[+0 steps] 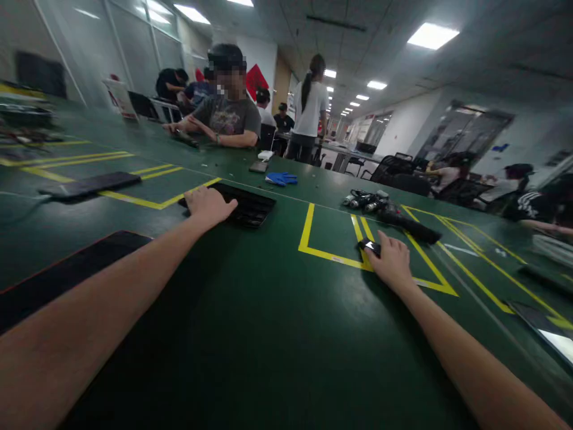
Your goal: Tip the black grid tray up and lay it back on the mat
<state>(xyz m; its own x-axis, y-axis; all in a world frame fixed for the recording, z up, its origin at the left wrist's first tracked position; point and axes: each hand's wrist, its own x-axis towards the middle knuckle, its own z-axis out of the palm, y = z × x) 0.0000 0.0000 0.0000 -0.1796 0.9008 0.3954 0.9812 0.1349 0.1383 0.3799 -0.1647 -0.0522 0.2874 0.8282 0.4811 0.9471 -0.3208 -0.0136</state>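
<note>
My left hand (pixel 209 206) lies over the left part of a shallow black tray (pixel 255 206), fingers bent over its left side and thumb stretched out to the right. Slots or ridges show inside the tray. To the right, my right hand (pixel 394 260) is closed round a small black box-like object (pixel 369 246) with a white mark on top. That object sits at the double yellow strips inside a yellow tape outline (pixel 331 258) on the green table. What it is exactly, I cannot make out.
Beyond the tray lie a blue glove (pixel 281 178) and a dark flat box (pixel 258 166). Metal parts with cables (pixel 364 201) and a long black tool (pixel 412 227) lie behind my right hand. A dark mat (pixel 85 263) is at left; a person (pixel 228 116) sits across.
</note>
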